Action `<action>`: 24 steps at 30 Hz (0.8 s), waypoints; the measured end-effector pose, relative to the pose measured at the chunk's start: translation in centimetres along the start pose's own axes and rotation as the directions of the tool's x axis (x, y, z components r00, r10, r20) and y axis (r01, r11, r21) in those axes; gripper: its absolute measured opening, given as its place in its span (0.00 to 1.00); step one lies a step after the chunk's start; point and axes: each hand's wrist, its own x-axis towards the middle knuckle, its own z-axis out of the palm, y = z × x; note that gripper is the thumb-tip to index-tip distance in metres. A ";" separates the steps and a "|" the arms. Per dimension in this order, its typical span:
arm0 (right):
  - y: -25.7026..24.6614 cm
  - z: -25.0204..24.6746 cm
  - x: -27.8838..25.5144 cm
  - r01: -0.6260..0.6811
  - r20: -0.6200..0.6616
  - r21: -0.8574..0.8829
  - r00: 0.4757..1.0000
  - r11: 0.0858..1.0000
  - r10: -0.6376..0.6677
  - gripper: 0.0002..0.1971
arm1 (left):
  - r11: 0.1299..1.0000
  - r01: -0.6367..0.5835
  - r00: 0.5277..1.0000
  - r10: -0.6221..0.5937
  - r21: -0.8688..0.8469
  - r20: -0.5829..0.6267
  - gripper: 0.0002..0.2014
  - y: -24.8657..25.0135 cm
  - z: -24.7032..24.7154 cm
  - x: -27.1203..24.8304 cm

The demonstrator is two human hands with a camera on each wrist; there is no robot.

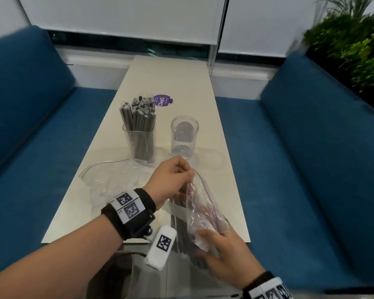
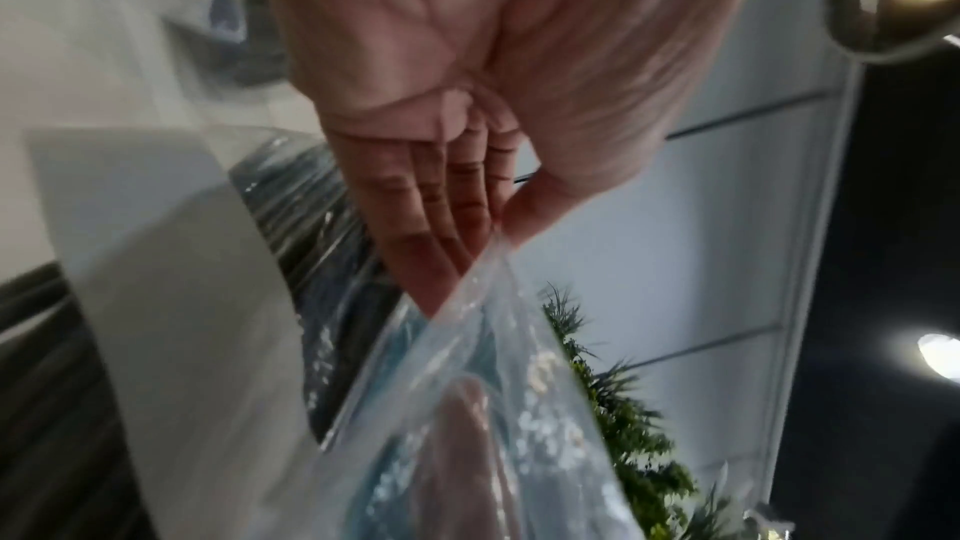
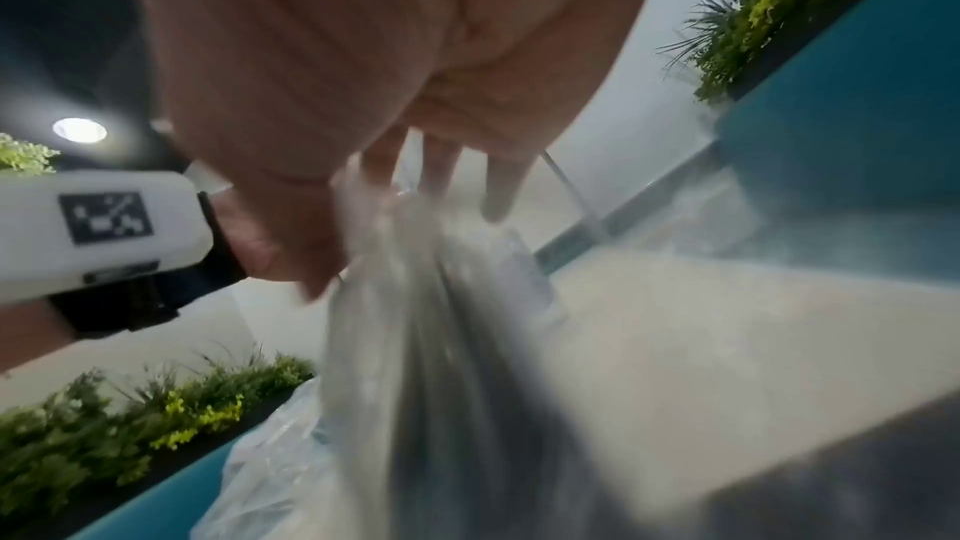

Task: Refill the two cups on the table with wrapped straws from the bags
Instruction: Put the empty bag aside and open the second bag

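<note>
On the table (image 1: 181, 78), the left clear cup (image 1: 141, 145) is packed with dark wrapped straws (image 1: 138, 115). To its right stands a second clear cup (image 1: 184, 137) with nothing in it. Over the table's near edge I hold a clear zip bag (image 1: 203, 210) with dark wrapped straws (image 1: 180, 229) inside. My left hand (image 1: 187, 176) pinches the bag's top edge; in the left wrist view the thumb and fingertips (image 2: 499, 237) pinch the bag (image 2: 493, 405). My right hand (image 1: 205, 240) grips the bag's lower end, its fingers (image 3: 499, 187) wrapped around the bag (image 3: 415, 343).
A flattened clear bag (image 1: 108, 182) lies on the table left of my left hand, in front of the full cup. A purple sticker (image 1: 163, 100) is stuck behind the cups. Blue benches (image 1: 41, 147) flank the table, with plants (image 1: 354, 50) at the back right.
</note>
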 end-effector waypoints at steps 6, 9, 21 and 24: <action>5.2 -4.9 -1.3 -0.221 -0.323 -0.049 0.926 0.974 0.194 0.29 | 0.942 -0.336 0.942 0.335 0.025 0.017 0.08 0.7 -2.2 -1.4; 4.3 -8.6 1.4 -0.265 -0.494 0.135 0.817 0.955 0.296 0.25 | 0.850 -0.499 0.866 0.482 0.171 0.133 0.13 2.0 -2.2 -2.6; -2.5 -8.0 9.5 -0.230 -0.142 0.528 0.926 0.818 0.351 0.05 | 0.785 -0.501 0.865 0.456 0.363 0.207 0.09 0.5 -1.5 -2.8; -3.0 -7.8 9.4 -0.229 -0.214 0.475 0.907 0.850 0.363 0.03 | 0.672 -0.577 0.795 0.592 0.464 0.131 0.10 0.7 -1.7 -4.0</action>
